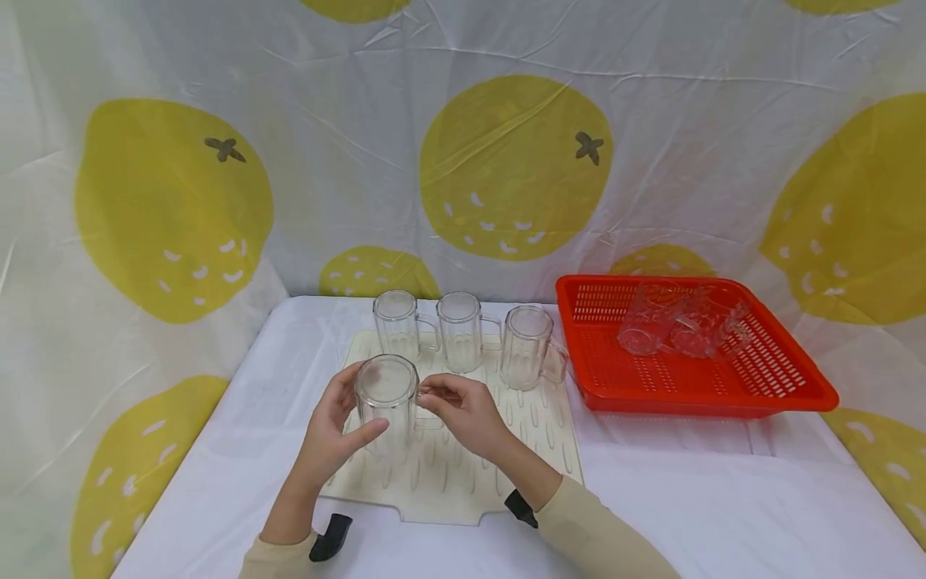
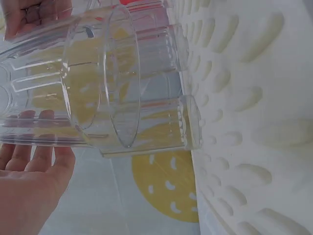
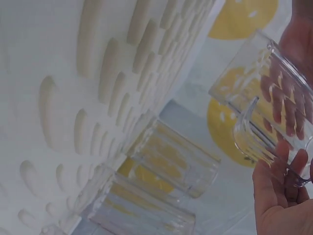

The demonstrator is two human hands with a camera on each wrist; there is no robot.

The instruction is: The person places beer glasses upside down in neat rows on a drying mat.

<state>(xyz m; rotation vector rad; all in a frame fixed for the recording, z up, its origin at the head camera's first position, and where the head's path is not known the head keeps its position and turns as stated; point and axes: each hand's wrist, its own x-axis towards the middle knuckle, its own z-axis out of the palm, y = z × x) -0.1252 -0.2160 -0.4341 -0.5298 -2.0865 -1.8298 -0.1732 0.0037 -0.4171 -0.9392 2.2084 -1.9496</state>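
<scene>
Glass beer mug (image 1: 387,382), clear and mouth down, is held between both hands over the left part of a cream drying mat (image 1: 463,482), its rim apart from the mat's raised ridges. The left hand (image 1: 340,418) grasps the mug's left side, fingers bent around the wall and thumb across the near face. The right hand (image 1: 463,410) has its fingers and thumb closed around the handle (image 3: 252,129), which points right.

Three matching mugs stand upside down in a row along the mat's far edge, handles to the right: a left mug (image 1: 395,326) by the far left corner, a middle mug (image 1: 459,334), and a right mug (image 1: 524,350) by the far right corner, its handle near a red plastic basket (image 1: 651,399). That basket sits towards the right far corner of the white-covered worktop (image 1: 694,507). More clear glass mugs (image 1: 644,334) lie in its far half, overlapping too much to count. Behind the worktop's far edge hangs a white curtain (image 1: 347,161) printed with yellow fruit.
</scene>
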